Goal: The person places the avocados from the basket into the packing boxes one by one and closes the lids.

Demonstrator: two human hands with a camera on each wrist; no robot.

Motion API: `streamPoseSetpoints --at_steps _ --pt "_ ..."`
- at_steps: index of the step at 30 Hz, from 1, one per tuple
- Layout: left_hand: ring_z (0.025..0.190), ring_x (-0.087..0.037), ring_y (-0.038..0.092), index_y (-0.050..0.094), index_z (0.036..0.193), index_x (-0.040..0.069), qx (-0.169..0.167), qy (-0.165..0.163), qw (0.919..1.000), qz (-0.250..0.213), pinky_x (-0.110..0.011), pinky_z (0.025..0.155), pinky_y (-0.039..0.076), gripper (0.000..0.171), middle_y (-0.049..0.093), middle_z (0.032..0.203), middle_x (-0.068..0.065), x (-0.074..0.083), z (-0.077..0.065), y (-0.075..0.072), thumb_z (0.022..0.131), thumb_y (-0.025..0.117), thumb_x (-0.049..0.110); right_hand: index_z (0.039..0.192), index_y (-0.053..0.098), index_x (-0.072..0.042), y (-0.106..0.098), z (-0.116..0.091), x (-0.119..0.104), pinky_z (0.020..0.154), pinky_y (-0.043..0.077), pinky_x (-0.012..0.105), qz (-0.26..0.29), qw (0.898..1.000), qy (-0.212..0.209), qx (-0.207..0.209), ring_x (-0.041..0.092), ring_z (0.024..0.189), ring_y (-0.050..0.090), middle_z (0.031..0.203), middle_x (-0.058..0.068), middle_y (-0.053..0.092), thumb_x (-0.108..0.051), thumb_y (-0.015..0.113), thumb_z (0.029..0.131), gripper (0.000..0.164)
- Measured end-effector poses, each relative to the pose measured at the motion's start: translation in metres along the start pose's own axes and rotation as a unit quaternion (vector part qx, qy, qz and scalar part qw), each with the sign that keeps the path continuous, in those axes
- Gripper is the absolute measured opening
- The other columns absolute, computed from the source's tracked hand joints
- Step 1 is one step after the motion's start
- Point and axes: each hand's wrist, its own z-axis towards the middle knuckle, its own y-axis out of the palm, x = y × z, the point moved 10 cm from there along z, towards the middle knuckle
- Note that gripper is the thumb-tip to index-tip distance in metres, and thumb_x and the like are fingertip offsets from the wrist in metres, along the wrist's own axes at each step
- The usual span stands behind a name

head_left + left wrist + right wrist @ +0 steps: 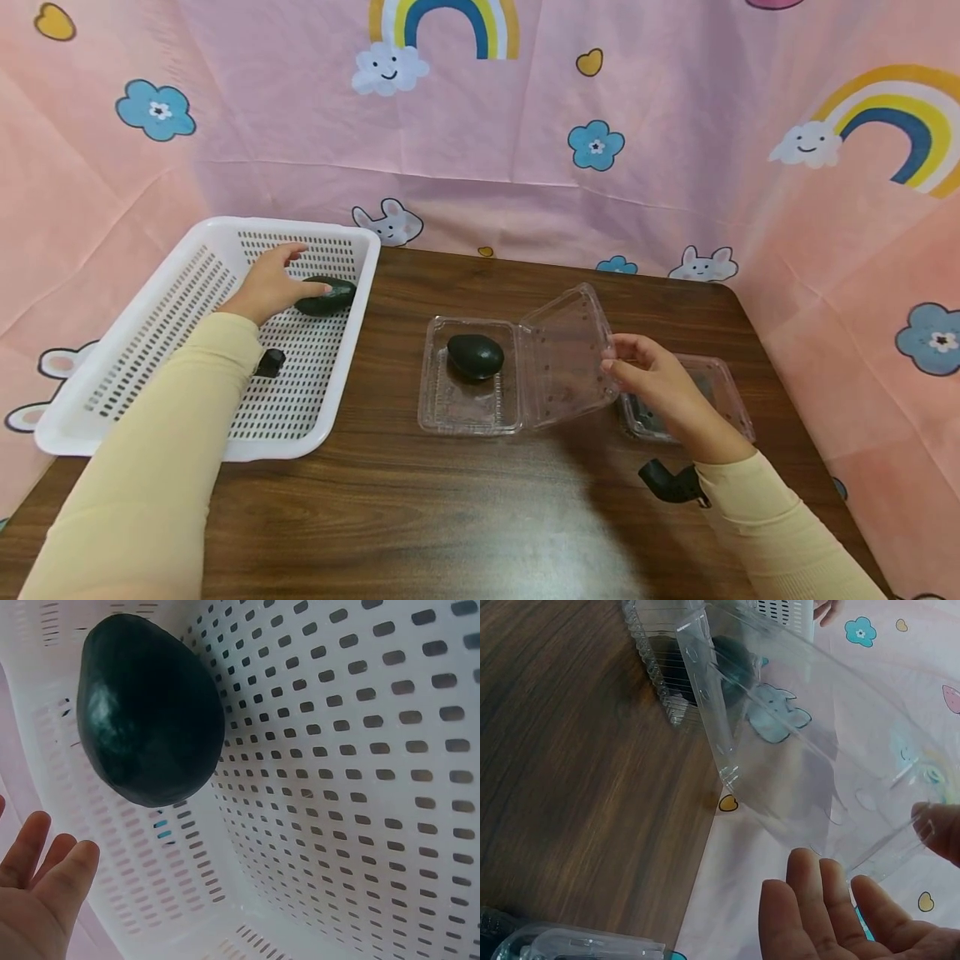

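My left hand is inside the white basket, close beside a dark green avocado. The left wrist view shows that hand's fingers spread and apart from the fruit. Between thumb and fingers, my right hand holds the edge of the clear lid of a plastic clamshell box, tilted up at its hinge. Another avocado lies in the box's base. From the right wrist, the lid spans much of the view, pinched at its edge.
A second clamshell box with something dark inside stands at the right, partly behind my right hand. Black wrist-camera mounts stick out from the sleeves. Patterned cloth hangs behind and beside the brown wooden table.
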Motion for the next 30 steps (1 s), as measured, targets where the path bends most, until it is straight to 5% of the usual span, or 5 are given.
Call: streamPoseSetpoints --at_steps 30 --pt "0.136 -0.053 0.019 0.019 0.149 -0.008 -0.053 -0.006 0.9975 0.048 -0.062 0.109 0.020 0.092 0.022 0.148 -0.036 -0.016 0.023 0.020 0.083 0.074 0.024 0.142 0.036 0.003 -0.001 0.002 -0.001 0.089 0.050 0.038 -0.008 1.000 0.002 0.001 0.033 0.117 0.051 0.133 0.023 0.048 -0.022 0.056 0.098 0.055"
